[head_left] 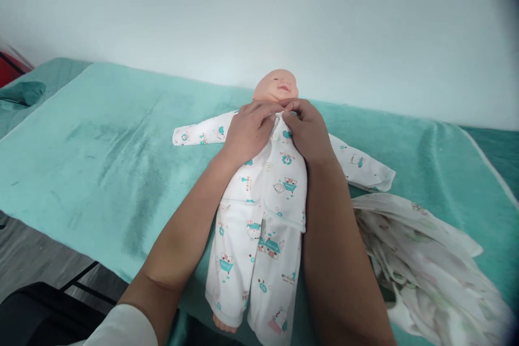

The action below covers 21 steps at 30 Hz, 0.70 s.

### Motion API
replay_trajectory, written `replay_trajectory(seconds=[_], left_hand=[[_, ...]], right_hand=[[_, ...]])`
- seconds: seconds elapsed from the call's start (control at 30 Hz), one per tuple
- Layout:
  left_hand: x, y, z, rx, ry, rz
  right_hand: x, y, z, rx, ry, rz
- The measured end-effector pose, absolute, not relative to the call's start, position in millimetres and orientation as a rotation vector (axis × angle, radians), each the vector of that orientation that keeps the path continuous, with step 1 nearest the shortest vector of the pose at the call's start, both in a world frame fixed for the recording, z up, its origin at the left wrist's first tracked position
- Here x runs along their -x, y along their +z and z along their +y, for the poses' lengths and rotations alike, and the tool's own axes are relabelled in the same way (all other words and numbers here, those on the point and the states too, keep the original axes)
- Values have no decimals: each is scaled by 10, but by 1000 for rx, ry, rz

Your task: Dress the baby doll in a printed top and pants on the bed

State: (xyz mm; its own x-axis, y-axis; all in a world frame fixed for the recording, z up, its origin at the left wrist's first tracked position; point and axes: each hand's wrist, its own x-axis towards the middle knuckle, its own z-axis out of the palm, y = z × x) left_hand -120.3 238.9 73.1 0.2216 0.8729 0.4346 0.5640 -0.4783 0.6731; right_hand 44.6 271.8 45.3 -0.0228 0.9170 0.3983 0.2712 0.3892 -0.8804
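Note:
A baby doll (279, 84) lies on its back, its head toward the wall. It wears a white printed baby shirt (286, 173) and matching printed pants (239, 251). Both sleeves stretch out to the sides, and one bare foot shows below a pant leg. At the shirt's neckline my left hand (253, 127) pinches the collar edge from the left. Opposite it, my right hand (306, 124) has its thumb and fingers closed on the collar's other edge. The fingertips nearly meet under the doll's chin and hide whatever fastening is there. Lower down, the shirt front hangs slightly apart.
A green plush sheet (101, 135) covers the bed beneath the doll. To the right lies a crumpled printed cloth (421, 259). The white wall (203, 16) rises along the far side. A black seat (44, 313) stands at the lower left, below the bed's near edge.

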Motion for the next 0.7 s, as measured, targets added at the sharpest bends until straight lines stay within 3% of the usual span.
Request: replay_trajectory(seconds=[0.7], left_hand=[[1211,723,2360,-1945,1299,1274]], right_hand=[[-396,497,2656,1064,620,-1524]])
